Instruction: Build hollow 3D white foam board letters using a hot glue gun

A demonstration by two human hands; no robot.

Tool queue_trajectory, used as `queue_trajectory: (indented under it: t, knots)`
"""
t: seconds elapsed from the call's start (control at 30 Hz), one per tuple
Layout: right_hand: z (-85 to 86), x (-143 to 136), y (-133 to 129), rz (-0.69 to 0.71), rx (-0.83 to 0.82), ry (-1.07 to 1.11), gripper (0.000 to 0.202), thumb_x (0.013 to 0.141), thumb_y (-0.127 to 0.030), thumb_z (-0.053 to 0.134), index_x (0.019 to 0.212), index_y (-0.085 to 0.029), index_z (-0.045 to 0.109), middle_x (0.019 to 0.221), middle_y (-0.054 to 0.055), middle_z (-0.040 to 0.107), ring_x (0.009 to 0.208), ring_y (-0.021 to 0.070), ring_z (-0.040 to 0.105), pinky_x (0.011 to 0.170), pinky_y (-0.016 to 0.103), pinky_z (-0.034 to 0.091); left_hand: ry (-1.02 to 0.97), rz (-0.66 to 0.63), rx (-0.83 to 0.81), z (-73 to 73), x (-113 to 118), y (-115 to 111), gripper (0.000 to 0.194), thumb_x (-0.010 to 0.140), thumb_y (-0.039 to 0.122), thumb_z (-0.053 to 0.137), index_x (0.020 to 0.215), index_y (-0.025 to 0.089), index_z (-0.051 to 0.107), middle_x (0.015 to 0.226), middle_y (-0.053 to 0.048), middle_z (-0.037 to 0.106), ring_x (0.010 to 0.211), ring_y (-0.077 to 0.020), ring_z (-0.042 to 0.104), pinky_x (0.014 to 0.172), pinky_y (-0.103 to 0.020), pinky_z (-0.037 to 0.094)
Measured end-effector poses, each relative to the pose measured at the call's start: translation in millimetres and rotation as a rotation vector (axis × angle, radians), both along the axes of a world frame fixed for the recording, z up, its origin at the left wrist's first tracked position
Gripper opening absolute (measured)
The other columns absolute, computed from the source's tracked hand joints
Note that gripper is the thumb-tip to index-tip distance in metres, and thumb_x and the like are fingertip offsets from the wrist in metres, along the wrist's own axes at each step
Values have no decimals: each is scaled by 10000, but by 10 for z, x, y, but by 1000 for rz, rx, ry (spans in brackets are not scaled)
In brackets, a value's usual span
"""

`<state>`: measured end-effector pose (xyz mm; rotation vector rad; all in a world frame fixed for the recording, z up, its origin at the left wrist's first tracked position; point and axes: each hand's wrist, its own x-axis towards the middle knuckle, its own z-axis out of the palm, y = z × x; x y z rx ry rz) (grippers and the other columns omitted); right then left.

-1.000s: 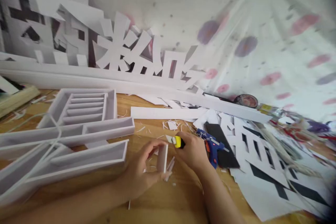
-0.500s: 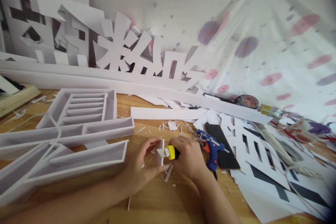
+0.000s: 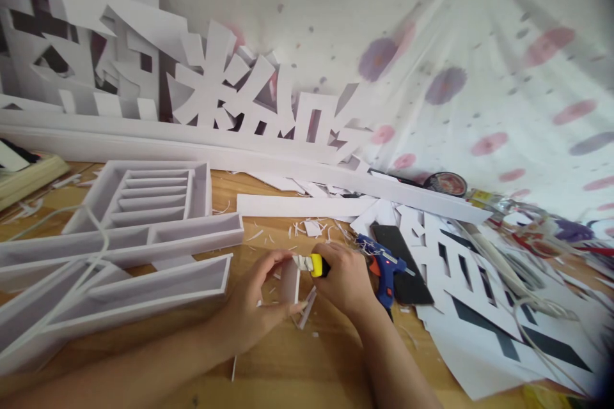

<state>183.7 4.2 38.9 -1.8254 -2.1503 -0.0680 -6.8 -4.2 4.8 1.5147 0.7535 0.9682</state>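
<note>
My left hand [image 3: 261, 297] grips a small white foam-board piece [image 3: 290, 281], held upright between thumb and fingers. In my right hand [image 3: 346, 278] is a yellow and black utility knife [image 3: 317, 265], its blade pointing left at the top edge of the piece. Whether the blade touches the edge or lies just behind it, I cannot tell. Below the knife, a narrow white strip piece [image 3: 307, 308] lies on the wooden table [image 3: 288, 377]. A blue glue gun [image 3: 387, 265] rests just right of my right hand.
A large white box-like letter form [image 3: 163, 236] lies at left, with a pale cable across it. A black phone [image 3: 405, 268] lies beyond the glue gun. Cut-out white sheets [image 3: 460, 268] cover the right side. White cut-out characters [image 3: 259, 96] stand along the back, and scraps [image 3: 313, 228] litter the middle.
The knife blade has moved up along the piece's right edge to its top corner. My left hand keeps its hold on the piece. The whole view has shifted slightly.
</note>
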Motion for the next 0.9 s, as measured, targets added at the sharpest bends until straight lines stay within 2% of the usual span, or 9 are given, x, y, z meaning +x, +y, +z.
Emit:
queue_trajectory:
  t: [0.1,0.23,0.33,0.47,0.57,0.7,0.8,0.9]
  knots:
    - [1,45,29,-128,-40,2,101,651,-159,536,702,-209,607,679,22,663,647,175,593,549,241,267,12,-88,-13,31,-8,-26,557,686,222,763,1183,268,516,1229,-46,556,1187,-239,497,1048,-354,363]
    - [11,9,31,-213,-93,35,114,676,-167,549,741,-221,624,699,17,683,669,179,611,555,234,281,-131,-57,-132,52,1,-12,550,673,219,781,1162,279,537,1254,-39,548,1230,-236,467,1097,-378,309]
    - [17,-39,19,-236,-101,79,146,688,-179,553,791,-227,646,721,22,696,677,187,622,560,234,296,-344,-134,-308,92,12,33,529,645,226,806,1117,294,577,1259,-32,563,1244,-245,462,1063,-392,361]
    - [16,-22,26,-263,-84,132,151,697,-199,551,804,-221,656,723,31,697,654,193,618,546,234,306,-558,-350,-648,173,-1,84,456,696,285,777,1127,252,633,1285,-61,573,1270,-257,448,982,-359,448]
    - [2,33,41,-253,-56,163,147,699,-189,536,778,-227,654,671,10,680,608,175,595,526,225,296,-680,-496,-828,203,-28,102,475,739,406,730,1143,171,645,1227,-104,611,1161,-246,552,924,-329,488]
    - [-5,69,51,-272,-63,172,144,708,-189,525,765,-224,653,650,7,664,596,169,577,526,225,301,-762,-606,-963,200,-43,111,672,654,611,712,1092,104,665,1006,-105,685,876,-174,654,783,-256,531]
    - [5,51,50,-285,-92,191,147,707,-196,523,767,-217,656,678,18,671,628,177,593,551,230,321,-757,-621,-1024,191,-38,117,744,594,679,693,1055,95,676,941,-94,685,798,-146,649,715,-218,527]
    - [15,27,45,-289,-102,216,172,695,-188,518,791,-216,659,704,20,680,653,182,607,569,231,339,-734,-604,-1036,181,-28,120,740,596,689,682,1046,101,678,938,-94,679,783,-142,642,701,-221,526]
